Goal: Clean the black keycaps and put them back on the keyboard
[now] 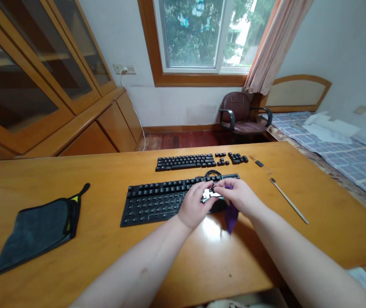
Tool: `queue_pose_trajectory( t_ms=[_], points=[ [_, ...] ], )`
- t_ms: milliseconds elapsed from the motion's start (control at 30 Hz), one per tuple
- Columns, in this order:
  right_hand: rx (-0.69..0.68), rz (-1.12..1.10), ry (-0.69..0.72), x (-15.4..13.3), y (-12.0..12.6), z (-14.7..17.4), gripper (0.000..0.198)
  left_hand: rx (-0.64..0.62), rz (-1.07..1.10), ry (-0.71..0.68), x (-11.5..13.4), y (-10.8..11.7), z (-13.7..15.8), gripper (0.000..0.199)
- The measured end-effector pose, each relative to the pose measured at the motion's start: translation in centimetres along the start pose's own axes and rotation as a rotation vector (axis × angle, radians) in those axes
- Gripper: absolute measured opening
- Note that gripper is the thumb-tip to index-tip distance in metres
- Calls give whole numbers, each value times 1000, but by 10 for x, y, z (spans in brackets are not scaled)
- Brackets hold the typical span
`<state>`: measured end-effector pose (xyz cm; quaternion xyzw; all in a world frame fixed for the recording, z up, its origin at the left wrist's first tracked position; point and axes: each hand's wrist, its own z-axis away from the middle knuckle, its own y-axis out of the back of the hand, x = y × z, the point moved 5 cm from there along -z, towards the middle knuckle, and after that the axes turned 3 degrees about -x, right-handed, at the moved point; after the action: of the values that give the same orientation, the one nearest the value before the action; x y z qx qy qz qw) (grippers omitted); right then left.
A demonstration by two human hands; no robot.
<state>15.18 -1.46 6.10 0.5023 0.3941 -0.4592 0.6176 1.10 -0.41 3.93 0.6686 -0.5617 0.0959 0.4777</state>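
Note:
Both of my hands meet above the right part of a black keyboard [152, 203] whose upper rows carry keycaps while the lower rows show bare switches. Between my fingertips is a small dark piece that looks like a keycap [213, 188]. My left hand [196, 204] is closed in a pinch at it, thumb and forefinger curved round. Fingers bent, my right hand [238, 196] pinches at the same piece and also grips a purple cloth [231, 217], which hangs below the palm. My hands hide much of the keyboard's right side.
Loose keycaps [186, 161] lie in keyboard order behind the keyboard, with further groups [237, 158] to their right. A wire keycap puller [259, 163] and a thin brush [288, 201] lie at right. A folded grey cloth [38, 229] rests at left on the wooden table [106, 273].

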Motion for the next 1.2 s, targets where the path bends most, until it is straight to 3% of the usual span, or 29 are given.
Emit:
queue_pose_trajectory(
  t_ms=[167, 400, 567, 667, 767, 867, 1033, 1200],
  points=[
    [-13, -209, 12, 35, -13, -1, 30, -16, 12, -30, -2, -1, -1, 21],
    [24, -498, 189, 39, -8, -8, 22, 75, 16, 44, -6, 3, -3, 22],
    [204, -307, 342, 35, -1, -2, 19, 88, 60, 138, -10, 3, -1, 27],
    [286, -77, 478, 24, 1, 6, 13, 69, 68, 114, -8, 3, -2, 17],
    [334, 106, 519, 20, 2, 9, 13, 80, 89, 72, -4, 5, -3, 15],
    [302, 31, 453, 26, 1, 6, 20, 84, 112, 74, -6, 4, -1, 19],
    [144, -299, 321, 38, -10, 1, 21, 127, 156, 177, -15, 1, 3, 21],
    [29, -308, 393, 34, -11, -3, 17, 157, 191, 151, -16, 4, 3, 13]
  ],
)
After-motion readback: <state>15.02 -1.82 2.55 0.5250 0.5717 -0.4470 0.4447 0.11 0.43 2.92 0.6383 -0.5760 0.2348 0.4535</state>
